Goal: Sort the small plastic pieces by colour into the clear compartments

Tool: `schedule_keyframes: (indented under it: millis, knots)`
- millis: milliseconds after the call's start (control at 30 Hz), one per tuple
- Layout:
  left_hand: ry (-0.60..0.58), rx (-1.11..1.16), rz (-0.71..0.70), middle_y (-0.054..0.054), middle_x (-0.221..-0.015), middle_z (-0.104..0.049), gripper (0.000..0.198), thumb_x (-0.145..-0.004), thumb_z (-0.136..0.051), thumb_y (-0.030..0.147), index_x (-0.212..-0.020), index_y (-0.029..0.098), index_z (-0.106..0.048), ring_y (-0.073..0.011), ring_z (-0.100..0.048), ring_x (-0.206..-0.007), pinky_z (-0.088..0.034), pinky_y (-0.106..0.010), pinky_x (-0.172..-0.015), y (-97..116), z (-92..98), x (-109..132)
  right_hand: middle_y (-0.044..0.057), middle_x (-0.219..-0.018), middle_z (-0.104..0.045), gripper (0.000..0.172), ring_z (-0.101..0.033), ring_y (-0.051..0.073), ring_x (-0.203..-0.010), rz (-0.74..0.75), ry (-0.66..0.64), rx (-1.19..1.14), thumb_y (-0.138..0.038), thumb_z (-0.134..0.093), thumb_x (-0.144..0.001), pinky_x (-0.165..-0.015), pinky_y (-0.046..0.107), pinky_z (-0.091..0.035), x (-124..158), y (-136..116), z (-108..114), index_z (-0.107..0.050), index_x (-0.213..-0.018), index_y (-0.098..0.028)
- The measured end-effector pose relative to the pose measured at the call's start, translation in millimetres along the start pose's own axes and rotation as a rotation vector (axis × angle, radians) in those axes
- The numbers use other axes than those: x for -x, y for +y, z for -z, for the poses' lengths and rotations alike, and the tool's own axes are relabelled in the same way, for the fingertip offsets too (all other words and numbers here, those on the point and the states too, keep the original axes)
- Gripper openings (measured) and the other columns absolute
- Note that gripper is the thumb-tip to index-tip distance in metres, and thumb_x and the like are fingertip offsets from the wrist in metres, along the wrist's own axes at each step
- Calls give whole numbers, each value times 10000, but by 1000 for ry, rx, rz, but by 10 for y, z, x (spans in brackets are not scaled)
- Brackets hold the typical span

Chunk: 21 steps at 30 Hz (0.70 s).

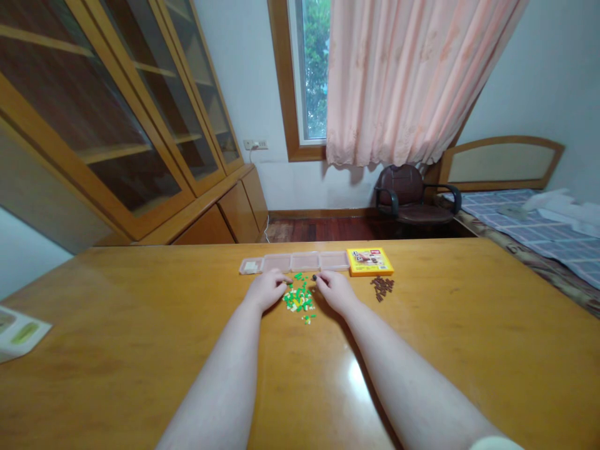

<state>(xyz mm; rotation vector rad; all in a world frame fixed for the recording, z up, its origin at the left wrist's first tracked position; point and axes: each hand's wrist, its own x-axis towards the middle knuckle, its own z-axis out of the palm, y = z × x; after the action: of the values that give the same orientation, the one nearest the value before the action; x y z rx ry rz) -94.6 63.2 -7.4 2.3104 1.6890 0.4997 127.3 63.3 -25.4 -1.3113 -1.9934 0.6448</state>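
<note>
A loose pile of small green, white and yellow pieces (299,300) lies on the wooden table between my hands. My right hand (336,291) is closed in a pinch on a small dark piece (314,277) at the pile's upper right. On the pile's left edge, my left hand (268,290) has its fingers drawn together, and what they hold, if anything, is too small to make out. Brown pieces (383,287) form a separate heap to the right of my right hand. Just beyond my hands stands a row of clear plastic trays (304,262).
A yellow box (370,262) sits at the right end of the trays, near the table's (140,325) far edge. A white item (21,334) lies at the far left. Beyond the table are a glass-door cabinet (154,112), a chair (407,197) and a bed (529,219).
</note>
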Motion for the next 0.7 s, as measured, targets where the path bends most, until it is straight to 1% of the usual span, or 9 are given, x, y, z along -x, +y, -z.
schedule_keyframes:
  millis: [67,167,233,333,433,567,700]
  knots:
    - [-29,-14,6,-30,-902,-669,337,-759,-462,194,-956,250,-730,-178,-601,-815,-449,-270,-741,-6,-12,-3,20,-663,-612,294,-502,138,-634,-5,-4,-1,-301,-426,-879,-583,222,-311,0,-5,3,-595,-672,-178]
    - [8,-12,63,-33,-966,-679,332,-772,-456,213,-964,238,-725,-189,-601,-880,-444,-278,-785,-39,-22,-7,19,-665,-613,298,-504,137,-633,1,0,-2,-299,-423,-881,-579,222,-309,1,-12,10,-594,-670,-179]
    - [48,-14,109,-37,-992,-682,305,-777,-454,233,-906,221,-730,-198,-597,-909,-440,-288,-802,-60,-14,-8,16,-650,-602,301,-502,137,-627,1,4,6,-299,-424,-880,-573,222,-305,0,-16,15,-593,-661,-179]
    - [52,-38,141,-40,-894,-687,263,-768,-456,253,-756,202,-714,-193,-596,-834,-442,-281,-737,-59,12,-3,13,-636,-592,303,-498,136,-623,-3,6,15,-299,-431,-878,-567,221,-299,0,-21,22,-593,-652,-178]
    - [18,-20,102,-34,-776,-667,245,-747,-452,230,-659,190,-677,-173,-582,-756,-436,-264,-689,-31,33,4,12,-634,-589,302,-496,133,-623,-1,8,18,-300,-436,-877,-565,219,-295,0,-25,23,-591,-650,-176]
    - [54,67,14,-32,-830,-665,247,-739,-447,205,-719,195,-693,-173,-585,-809,-443,-282,-765,-17,28,5,7,-624,-582,301,-486,131,-612,-1,10,26,-300,-440,-876,-561,221,-287,2,-26,19,-580,-640,-179]
    - [40,98,-11,-33,-852,-670,262,-740,-451,189,-763,201,-712,-178,-590,-834,-449,-297,-803,-40,-2,-9,10,-636,-590,294,-493,133,-622,11,8,21,-285,-434,-879,-571,221,-297,2,-35,21,-584,-649,-178]
